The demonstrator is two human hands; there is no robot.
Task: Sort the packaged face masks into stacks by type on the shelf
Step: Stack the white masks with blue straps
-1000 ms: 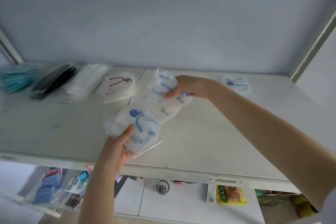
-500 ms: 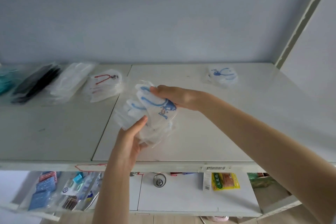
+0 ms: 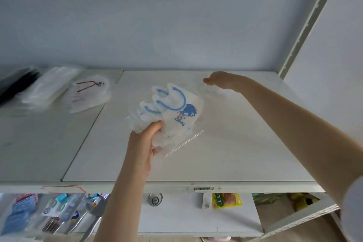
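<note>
Now left hand (image 3: 142,143) fingers clamp the blue-strap masks (image 3: 172,108); right hand (image 3: 222,81) fingers' state is unclear.

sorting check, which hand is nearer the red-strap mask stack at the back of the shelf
Left. The left hand grips the blue-strap masks just right of the red-strap stack; the right hand reaches toward the shelf's back right, much farther away.

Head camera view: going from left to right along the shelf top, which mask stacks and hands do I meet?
Black masks → clear white masks → red-strap masks → left hand holding blue-strap masks → right hand, reaching to the back.
</note>
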